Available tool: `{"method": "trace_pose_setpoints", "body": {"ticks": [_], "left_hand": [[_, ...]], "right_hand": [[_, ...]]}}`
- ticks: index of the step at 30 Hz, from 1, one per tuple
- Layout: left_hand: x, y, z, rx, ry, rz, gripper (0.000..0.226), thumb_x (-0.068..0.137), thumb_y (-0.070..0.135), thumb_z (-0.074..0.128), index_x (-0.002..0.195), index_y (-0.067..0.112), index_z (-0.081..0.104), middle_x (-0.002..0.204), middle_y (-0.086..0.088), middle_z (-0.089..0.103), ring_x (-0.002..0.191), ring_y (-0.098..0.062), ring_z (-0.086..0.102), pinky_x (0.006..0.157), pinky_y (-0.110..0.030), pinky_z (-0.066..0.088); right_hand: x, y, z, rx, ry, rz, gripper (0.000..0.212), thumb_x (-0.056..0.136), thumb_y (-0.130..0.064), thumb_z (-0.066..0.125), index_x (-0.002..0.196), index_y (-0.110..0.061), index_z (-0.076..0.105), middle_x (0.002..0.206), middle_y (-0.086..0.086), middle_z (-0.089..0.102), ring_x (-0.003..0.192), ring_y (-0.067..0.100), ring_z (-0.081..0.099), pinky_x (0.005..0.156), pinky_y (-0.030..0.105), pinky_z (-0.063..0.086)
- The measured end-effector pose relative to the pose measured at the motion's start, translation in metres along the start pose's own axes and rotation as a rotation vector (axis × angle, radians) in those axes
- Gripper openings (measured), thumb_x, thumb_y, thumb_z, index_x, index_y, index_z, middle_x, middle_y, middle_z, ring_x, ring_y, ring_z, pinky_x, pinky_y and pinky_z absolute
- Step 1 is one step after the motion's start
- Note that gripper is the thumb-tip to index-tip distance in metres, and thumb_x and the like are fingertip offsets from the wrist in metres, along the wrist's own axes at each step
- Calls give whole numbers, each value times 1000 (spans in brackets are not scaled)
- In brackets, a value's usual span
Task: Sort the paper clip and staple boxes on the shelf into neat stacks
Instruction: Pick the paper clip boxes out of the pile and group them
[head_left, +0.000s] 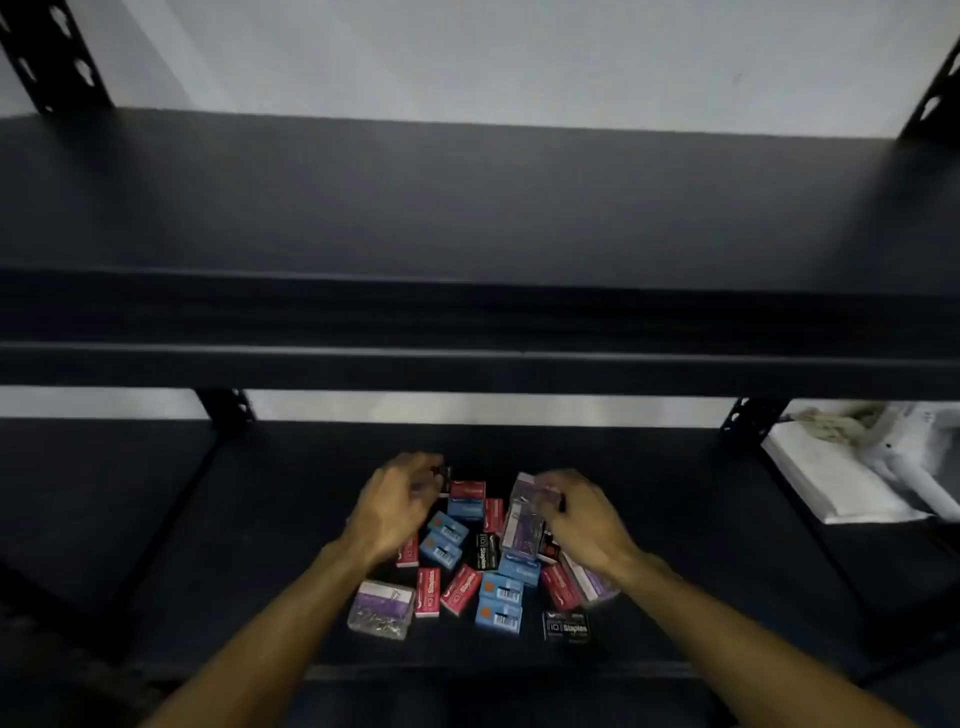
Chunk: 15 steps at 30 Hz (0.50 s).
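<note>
We see mixed boxes (483, 566) heaped mid-shelf (208, 519). Our right hand (582, 519) pinches a clear paper clip box (524, 514); our left hand (397, 504) curls at the far edge, grip unclear. Best lift the clip box clear, then start its stack aside.

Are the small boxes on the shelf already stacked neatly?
No. The boxes lie scattered at mixed angles on the shelf.
</note>
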<state>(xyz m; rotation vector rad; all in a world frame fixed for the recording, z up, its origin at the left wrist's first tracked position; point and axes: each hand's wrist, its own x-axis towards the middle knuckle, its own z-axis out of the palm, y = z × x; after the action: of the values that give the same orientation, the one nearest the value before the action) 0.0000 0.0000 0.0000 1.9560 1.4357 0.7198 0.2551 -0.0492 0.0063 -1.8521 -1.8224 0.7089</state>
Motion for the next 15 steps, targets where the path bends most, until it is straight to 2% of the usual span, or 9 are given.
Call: {"method": "trace_pose_setpoints", "body": {"ticks": [3,6,9,12,15], "left_hand": [[20,-19,6,129,-17,38,42,98,31,56,139,26,52,140,0,52,120,-13,55,98,-36,50],[36,-38,12,245,-59,32,47,96,36,57,142,27,48,143,0,49,130,-16,45,105,-37,42],[45,-55,13,330,-69,39,53,94,41,58,143,28,46,145,-1,48,131,-18,43,106,-41,40],[52,-72,13,352,-100,41,58,91,46,61,144,26,45,142,0,49,127,-18,49,103,-44,45],[54,-80,13,350,-172,29,62,88,48,64,143,25,46,139,1,55,112,-13,61,93,-37,53]], "right_hand": [[27,9,11,-48,21,-53,37,100,-31,51,136,-22,54,135,-5,52,117,11,55,96,24,44],[48,20,18,-105,20,-67,42,99,-36,52,139,-23,52,139,-5,48,123,11,51,100,25,41],[61,31,18,-207,-3,-71,48,97,-43,51,141,-24,47,143,-3,46,128,13,45,103,32,39],[70,40,21,-221,-57,-26,52,94,-48,54,141,-26,47,144,-3,48,127,16,48,104,38,40],[73,45,24,-247,-158,11,45,93,-50,56,131,-26,56,129,-3,58,110,14,57,97,39,47]]}}
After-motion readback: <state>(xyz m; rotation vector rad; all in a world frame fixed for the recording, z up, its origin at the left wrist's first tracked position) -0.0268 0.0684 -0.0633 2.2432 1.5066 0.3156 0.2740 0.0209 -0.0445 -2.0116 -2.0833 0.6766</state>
